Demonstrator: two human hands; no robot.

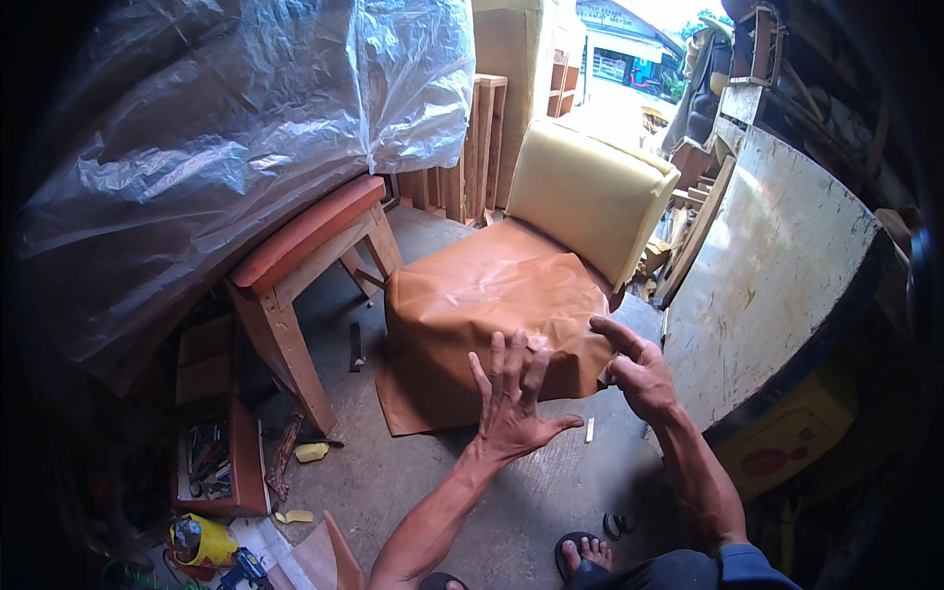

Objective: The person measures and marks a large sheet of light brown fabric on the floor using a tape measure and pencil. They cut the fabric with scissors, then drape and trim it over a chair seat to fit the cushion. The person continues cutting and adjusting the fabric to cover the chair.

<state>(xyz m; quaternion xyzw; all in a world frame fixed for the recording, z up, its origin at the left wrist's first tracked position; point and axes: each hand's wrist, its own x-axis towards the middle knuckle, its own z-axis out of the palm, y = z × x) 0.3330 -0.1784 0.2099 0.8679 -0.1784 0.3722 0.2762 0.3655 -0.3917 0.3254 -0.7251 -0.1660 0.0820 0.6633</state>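
A brown leatherette sheet (472,285) lies draped over the seat of a low chair with a cream padded backrest (580,192). Its near edge hangs in folds toward the floor. My left hand (511,413) is open over the near side of the sheet, fingers spread and palm down; whether it presses on the material is hard to tell. At the sheet's right edge, my right hand (639,374) is closed on the material near the thumb, its index finger stretched out over the top. The seat under the sheet is hidden.
A wooden stool with an orange padded top (315,231) stands at left, beside a large plastic-wrapped piece (246,128). A tool box (231,457), yellow container (202,541) and blue power tool (246,570) sit at lower left. A worn white board (777,265) leans at right.
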